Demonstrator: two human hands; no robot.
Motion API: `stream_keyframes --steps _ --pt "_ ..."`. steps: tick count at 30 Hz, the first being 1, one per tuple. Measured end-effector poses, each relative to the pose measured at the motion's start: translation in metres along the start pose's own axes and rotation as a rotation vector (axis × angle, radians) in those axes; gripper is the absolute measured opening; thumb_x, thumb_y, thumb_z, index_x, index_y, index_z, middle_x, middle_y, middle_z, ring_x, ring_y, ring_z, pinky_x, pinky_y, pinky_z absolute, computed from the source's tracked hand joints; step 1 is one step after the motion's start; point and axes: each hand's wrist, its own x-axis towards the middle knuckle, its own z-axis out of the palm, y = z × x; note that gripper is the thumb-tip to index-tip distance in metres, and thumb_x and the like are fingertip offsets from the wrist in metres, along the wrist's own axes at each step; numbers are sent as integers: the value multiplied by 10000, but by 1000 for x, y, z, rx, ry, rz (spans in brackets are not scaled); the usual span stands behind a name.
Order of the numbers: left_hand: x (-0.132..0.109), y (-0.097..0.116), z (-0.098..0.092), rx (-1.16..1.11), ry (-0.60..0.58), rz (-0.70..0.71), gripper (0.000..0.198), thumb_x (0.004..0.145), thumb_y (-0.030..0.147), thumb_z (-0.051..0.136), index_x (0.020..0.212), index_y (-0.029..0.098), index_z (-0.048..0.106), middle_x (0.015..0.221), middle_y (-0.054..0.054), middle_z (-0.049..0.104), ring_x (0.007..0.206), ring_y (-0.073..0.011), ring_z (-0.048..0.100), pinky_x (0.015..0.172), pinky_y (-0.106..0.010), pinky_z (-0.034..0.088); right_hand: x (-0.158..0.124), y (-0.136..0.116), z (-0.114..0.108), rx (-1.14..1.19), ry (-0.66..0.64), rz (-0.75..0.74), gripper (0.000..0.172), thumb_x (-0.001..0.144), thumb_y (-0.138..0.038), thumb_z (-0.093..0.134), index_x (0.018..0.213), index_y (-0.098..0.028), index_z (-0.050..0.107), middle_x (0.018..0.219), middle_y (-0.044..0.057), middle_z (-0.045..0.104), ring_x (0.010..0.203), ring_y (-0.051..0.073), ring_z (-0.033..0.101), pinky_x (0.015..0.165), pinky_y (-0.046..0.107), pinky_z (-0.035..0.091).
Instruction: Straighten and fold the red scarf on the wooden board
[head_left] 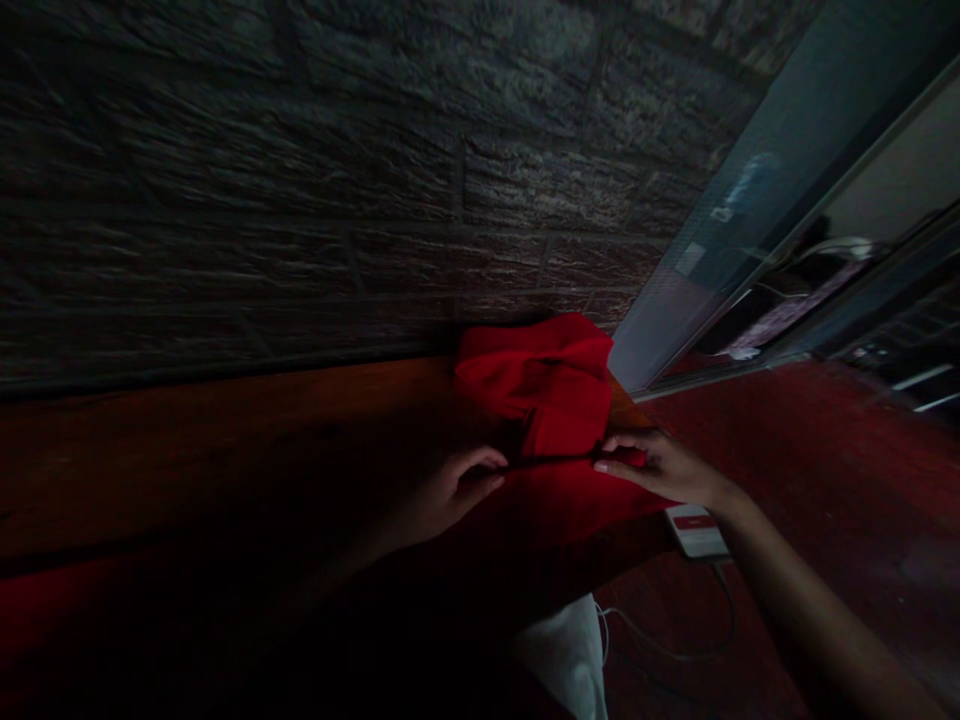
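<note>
A red cloth (574,415) lies bunched at the right end of a wooden surface, with part of it stretched toward me. My left hand (457,490) pinches the cloth's edge between thumb and fingers, on the left side. On the right side, my right hand (656,465) grips the same edge between thumb and fingers. A dark line of fold or hem runs between the two hands. Deep shadow hides the cloth's lower part and most of my left forearm.
The wooden surface (225,410) runs along a rough brick wall (390,180). A white box with a red label (697,530) and a cable sits below my right wrist. White fabric (570,650) is near my lap. A door frame (720,220) and red floor (847,480) lie right.
</note>
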Motion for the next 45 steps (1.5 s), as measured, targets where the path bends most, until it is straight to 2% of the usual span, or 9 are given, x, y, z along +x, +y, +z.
stream_keyframes --steps 5,9,15,19,29,32,36,40,45 --pt "22 14 18 -14 4 35 223 943 375 548 995 208 685 993 -24 730 944 -182 660 886 -282 482 4 4 -5 61 -30 23 375 924 -523 592 977 -169 705 932 37 712 843 162 644 784 285 503" --pt "31 14 27 -51 30 7 178 915 351 600 918 195 685 918 -5 726 874 -167 660 829 -254 474 5 7 -5 124 -32 68 392 922 -546 577 955 -174 696 920 31 703 826 161 633 767 288 510" --pt "31 11 26 -53 15 -30 283 965 409 497 925 189 670 923 -13 711 879 -171 646 839 -260 461 6 10 -4 203 -47 100 380 897 -523 624 981 -164 713 951 41 713 864 167 646 820 305 514" --pt "29 13 25 -38 -27 -56 294 935 451 542 926 186 670 886 -7 695 843 -174 634 802 -259 459 7 13 -2 202 -51 118 377 886 -520 638 975 -161 708 958 47 715 867 169 647 834 317 511" --pt "31 9 24 2 -86 -82 384 966 474 470 893 178 704 890 -16 727 850 -187 665 790 -263 456 6 15 -1 198 -32 114 380 893 -529 626 956 -163 706 904 21 695 809 143 615 758 277 489" --pt "31 11 25 1 -58 -110 378 967 478 465 920 183 695 908 -11 728 859 -183 665 794 -251 463 7 13 -4 148 -24 96 403 907 -545 598 903 -155 700 837 13 674 747 131 584 714 261 466" --pt "32 19 28 16 -31 -43 320 980 436 459 930 200 669 925 0 717 876 -164 656 825 -236 457 10 14 -5 156 -44 130 443 902 -581 581 859 -151 681 789 8 645 700 125 546 648 245 429" --pt "35 25 33 71 -38 19 299 999 391 427 955 210 661 972 -12 720 911 -161 660 853 -238 450 11 21 -6 226 -78 133 427 896 -572 592 875 -155 677 813 2 646 706 119 544 658 242 425" --pt "40 19 39 141 -16 12 325 1009 386 397 973 204 664 984 -30 729 916 -169 670 865 -248 459 8 33 -14 253 -100 144 387 877 -544 633 890 -160 674 858 2 659 758 122 581 704 246 447"
